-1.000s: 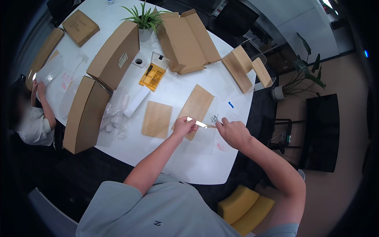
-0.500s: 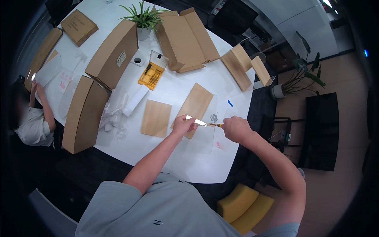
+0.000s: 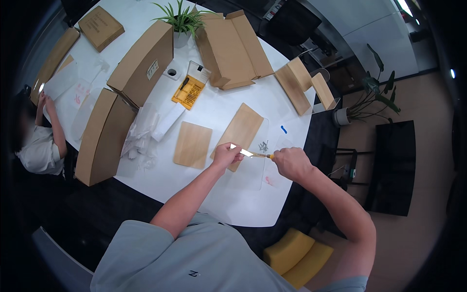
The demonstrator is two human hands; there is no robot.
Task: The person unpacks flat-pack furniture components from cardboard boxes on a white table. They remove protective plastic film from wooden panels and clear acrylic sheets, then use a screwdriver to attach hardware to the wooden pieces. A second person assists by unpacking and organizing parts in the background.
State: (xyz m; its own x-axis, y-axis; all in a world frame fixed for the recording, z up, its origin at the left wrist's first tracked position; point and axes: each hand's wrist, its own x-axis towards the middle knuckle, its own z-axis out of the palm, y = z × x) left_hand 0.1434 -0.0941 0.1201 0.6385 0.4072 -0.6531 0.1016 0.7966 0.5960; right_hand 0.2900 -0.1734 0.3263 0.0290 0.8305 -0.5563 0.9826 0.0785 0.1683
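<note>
Over the near part of the table, my left hand [image 3: 227, 155] is closed on a small, shiny flat strip [image 3: 246, 152], its material unclear from the glare. My right hand [image 3: 293, 163] wraps around a screwdriver [image 3: 269, 156], of which a bit of yellow handle shows. Its shaft points left and meets the strip's right end; the tip's exact contact is too small to make out. Beneath my hands lie a long wooden board [image 3: 243, 127] and what looks like a clear panel [image 3: 250, 180]. Several screws [image 3: 263, 146] sit in a small heap just beyond the screwdriver.
A squarer wooden board [image 3: 193, 145] lies left. Farther off are a yellow bit set [image 3: 188, 92], an open cardboard box [image 3: 233, 48], a potted plant [image 3: 181, 24] and a wood-and-clear stand [image 3: 294, 85]. Upright cardboard [image 3: 104, 138] separates another person [image 3: 41, 151] at left. A blue piece [image 3: 283, 129] lies right.
The view has shifted slightly. My right hand has turned a little on the screwdriver, while my left hand keeps its hold on the shiny strip in nearly the same place.
</note>
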